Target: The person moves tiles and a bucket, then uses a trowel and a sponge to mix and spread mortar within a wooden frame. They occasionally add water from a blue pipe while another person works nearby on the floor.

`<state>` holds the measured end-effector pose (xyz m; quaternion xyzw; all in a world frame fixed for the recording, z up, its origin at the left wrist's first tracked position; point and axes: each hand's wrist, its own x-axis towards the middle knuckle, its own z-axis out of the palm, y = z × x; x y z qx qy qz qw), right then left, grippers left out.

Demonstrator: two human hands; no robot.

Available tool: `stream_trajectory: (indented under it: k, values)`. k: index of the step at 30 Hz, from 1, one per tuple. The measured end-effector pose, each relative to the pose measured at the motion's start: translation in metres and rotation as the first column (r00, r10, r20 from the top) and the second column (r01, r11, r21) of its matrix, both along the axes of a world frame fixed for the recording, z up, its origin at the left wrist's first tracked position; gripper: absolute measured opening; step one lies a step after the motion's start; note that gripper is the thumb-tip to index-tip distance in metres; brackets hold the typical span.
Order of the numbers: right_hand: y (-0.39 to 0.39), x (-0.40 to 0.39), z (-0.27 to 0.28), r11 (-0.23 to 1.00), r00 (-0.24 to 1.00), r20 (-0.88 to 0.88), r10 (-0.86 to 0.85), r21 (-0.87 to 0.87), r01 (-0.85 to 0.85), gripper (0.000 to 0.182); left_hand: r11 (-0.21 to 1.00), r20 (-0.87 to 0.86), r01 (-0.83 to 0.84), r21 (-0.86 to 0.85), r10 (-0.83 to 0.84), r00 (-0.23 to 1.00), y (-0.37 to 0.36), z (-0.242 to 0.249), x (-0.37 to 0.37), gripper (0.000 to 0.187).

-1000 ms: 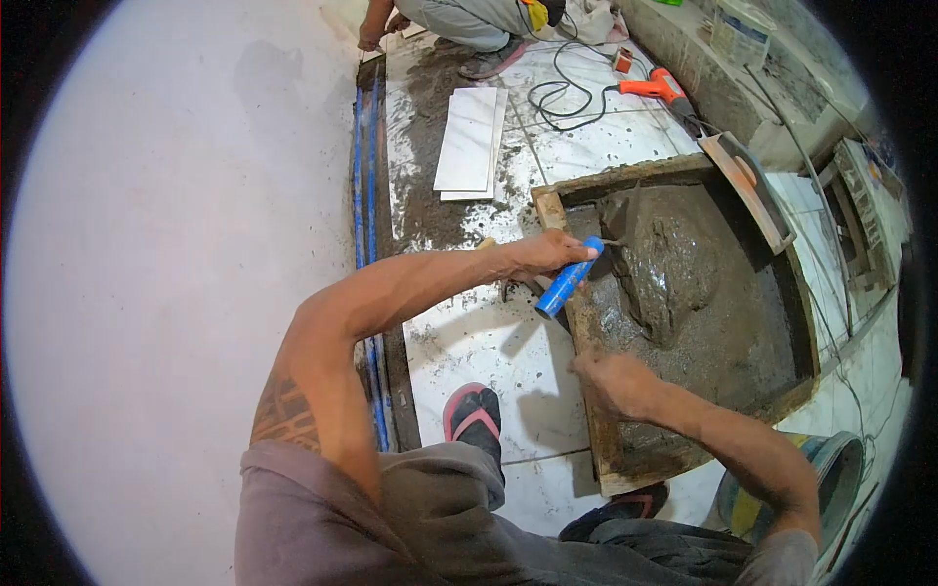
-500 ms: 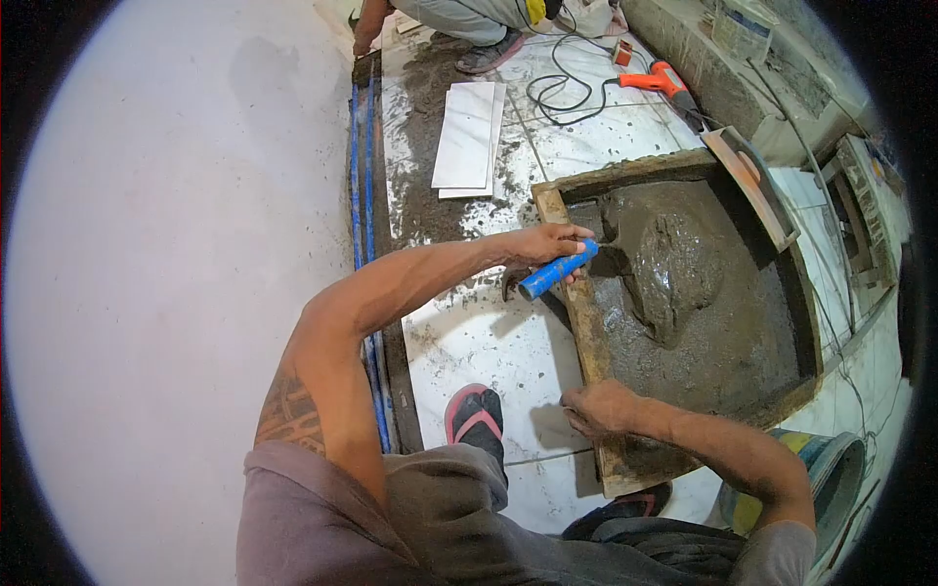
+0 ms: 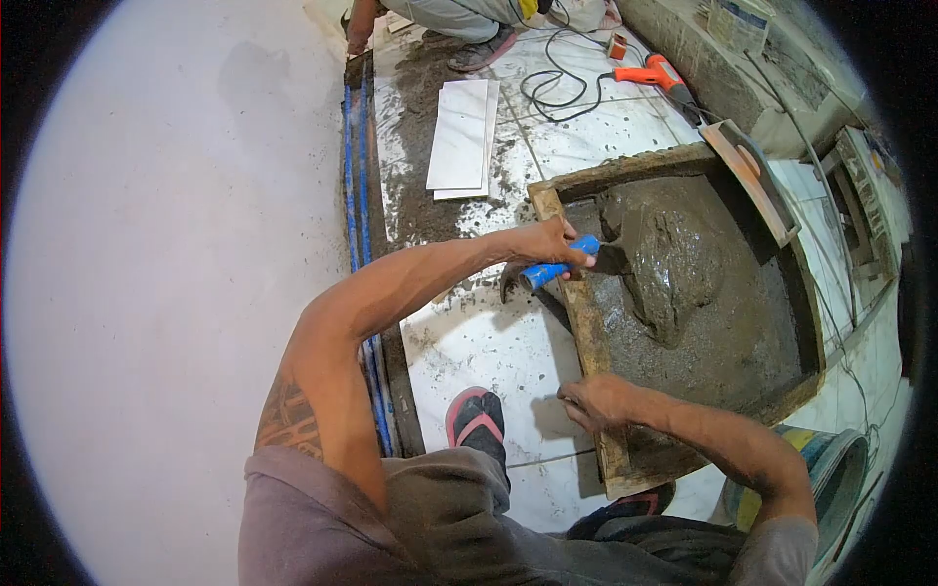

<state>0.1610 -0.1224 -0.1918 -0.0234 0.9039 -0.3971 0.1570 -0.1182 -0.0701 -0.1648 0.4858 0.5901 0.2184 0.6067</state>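
Observation:
My left hand (image 3: 549,242) is closed around a blue handle (image 3: 543,274) over the left edge of a wooden mortar box (image 3: 583,327). The handle looks like a short length of pipe. A dark blade seems to run from it into the wet grey mortar (image 3: 674,264), so it looks like a trowel, though my fingers hide the joint. My right hand (image 3: 598,400) is curled at the box's near left rim. Whether anything is inside those fingers cannot be made out. Beside my left hand, a dark curved piece (image 3: 508,281) lies on the floor, partly hidden.
A float (image 3: 747,176) leans on the box's far right corner. Beyond are white tiles (image 3: 459,137), an orange corded power tool (image 3: 660,78) and a crouching person (image 3: 459,20). Blue pipes (image 3: 357,195) run in a channel at left; a bucket (image 3: 831,479) stands at right.
My left fingers have shifted on the blue handle, with the thumb and hand now covering more of it. My right hand stays by the rim. The view has moved slightly.

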Motion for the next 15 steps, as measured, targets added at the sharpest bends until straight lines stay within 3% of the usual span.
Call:
stream_trajectory:
  k: [4, 8, 10, 11, 15]
  values:
    - [0.001, -0.004, 0.002, 0.999, 0.999, -0.014, -0.042, -0.012, 0.042, 0.026, 0.995, -0.079, 0.083, 0.054, -0.079, 0.994, 0.005, -0.005, -0.005, 0.033]
    - [0.001, -0.003, -0.008, 0.996, 0.996, -0.047, -0.077, -0.045, 0.075, 0.026, 1.000, -0.103, 0.006, 0.017, -0.004, 0.995, 0.005, 0.007, -0.012, 0.024]
    - [0.001, -0.005, -0.009, 0.996, 0.996, -0.037, -0.077, -0.051, 0.075, 0.026, 0.999, -0.193, -0.025, 0.035, 0.031, 0.981, 0.007, 0.016, -0.015, 0.024]
    - [0.001, -0.006, -0.010, 0.996, 0.997, -0.028, -0.078, -0.055, 0.077, 0.026, 0.999, -0.208, 0.038, -0.003, -0.038, 0.977, 0.015, 0.007, -0.024, 0.036]
    - [0.003, -0.007, -0.013, 0.998, 0.998, -0.031, -0.048, -0.046, 0.046, 0.026, 0.989, -0.416, 0.114, 0.099, -0.062, 0.907, 0.017, 0.022, -0.025, 0.044]
